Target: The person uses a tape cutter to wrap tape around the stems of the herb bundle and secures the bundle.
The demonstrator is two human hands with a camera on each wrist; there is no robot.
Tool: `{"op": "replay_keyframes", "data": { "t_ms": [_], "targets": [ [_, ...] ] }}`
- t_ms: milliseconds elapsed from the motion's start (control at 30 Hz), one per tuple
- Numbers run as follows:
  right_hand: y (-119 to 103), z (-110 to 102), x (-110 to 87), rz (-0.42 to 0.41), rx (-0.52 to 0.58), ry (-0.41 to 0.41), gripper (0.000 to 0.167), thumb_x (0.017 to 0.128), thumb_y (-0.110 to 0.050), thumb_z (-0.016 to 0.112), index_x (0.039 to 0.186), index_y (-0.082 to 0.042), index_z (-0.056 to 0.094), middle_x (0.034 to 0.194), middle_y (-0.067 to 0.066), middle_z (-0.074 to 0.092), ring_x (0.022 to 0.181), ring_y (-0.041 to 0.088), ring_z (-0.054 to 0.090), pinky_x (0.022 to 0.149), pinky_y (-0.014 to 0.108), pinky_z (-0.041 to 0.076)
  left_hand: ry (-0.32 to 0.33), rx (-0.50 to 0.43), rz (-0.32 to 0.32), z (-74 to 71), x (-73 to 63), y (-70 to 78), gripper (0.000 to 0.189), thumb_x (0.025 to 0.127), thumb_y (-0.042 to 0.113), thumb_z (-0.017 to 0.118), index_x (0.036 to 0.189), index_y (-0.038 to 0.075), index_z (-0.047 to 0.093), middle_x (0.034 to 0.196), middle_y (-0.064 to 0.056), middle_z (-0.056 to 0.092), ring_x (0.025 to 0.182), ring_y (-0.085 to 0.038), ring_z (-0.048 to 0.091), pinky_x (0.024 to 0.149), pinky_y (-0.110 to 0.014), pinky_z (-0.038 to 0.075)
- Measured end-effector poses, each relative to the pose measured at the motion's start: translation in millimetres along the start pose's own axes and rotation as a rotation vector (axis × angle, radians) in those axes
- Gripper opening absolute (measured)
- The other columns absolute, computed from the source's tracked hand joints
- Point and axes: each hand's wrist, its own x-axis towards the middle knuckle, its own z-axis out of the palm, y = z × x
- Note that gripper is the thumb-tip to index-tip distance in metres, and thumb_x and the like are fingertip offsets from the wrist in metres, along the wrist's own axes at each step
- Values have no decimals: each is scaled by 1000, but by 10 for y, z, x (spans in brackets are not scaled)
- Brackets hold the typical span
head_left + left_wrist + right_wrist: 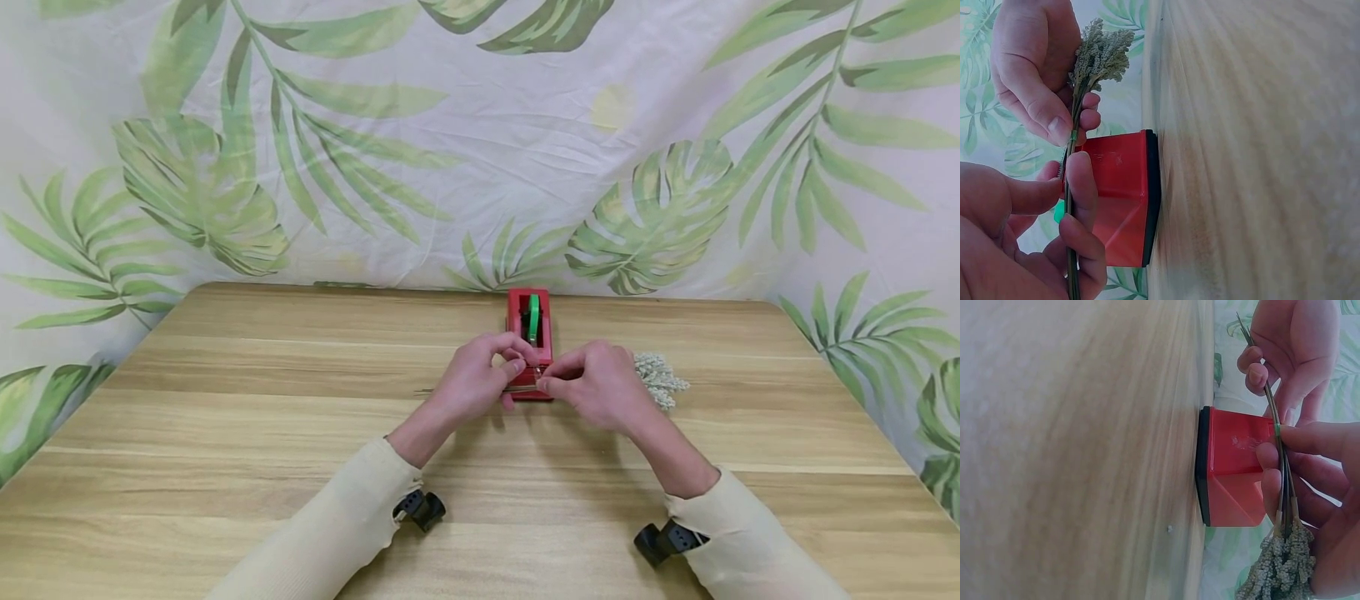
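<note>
A bunch of dried flowers has pale grey-green heads (658, 380) pointing right and thin stems (1071, 250) running left. My left hand (476, 379) holds the stems, its lower fingers curled round them. Just below the heads, my right hand (600, 387) pinches the same stems between thumb and fingers. A narrow band of green tape (1277, 429) sits on the stems at the right fingertips. Directly behind both hands stands a red tape dispenser (1119, 206) with a black base, carrying a green tape roll (534, 315). Fingers partly hide the dispenser's near end.
The wood-grain table (262, 433) extends around the hands. A leaf-print cloth (517, 150) hangs behind its far edge. One tiny pale crumb (1169, 529) lies on the tabletop. A black wrist camera is strapped to each sleeve.
</note>
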Motion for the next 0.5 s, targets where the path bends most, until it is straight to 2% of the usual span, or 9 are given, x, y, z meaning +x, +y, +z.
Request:
{"op": "replay_keyframes", "data": {
  "t_ms": [333,500],
  "targets": [
    [-8,-4,-3,1,3,0,11,95,-28,79,91,-22,87,92,-6,84,97,17,74,87,42,51,-6,20,14,3,6,5,21,107,4,58,110,12,77,113,-10,71,56,-30,66,49,-25,46],
    [-16,-12,-9,-3,4,-5,11,95,-27,79,91,-21,87,91,-6,84,96,17,74,88,41,50,-9,24,5,1,3,0,22,107,5,58,111,13,77,108,-12,69,58,-34,68,47,-24,43]
  ]
}}
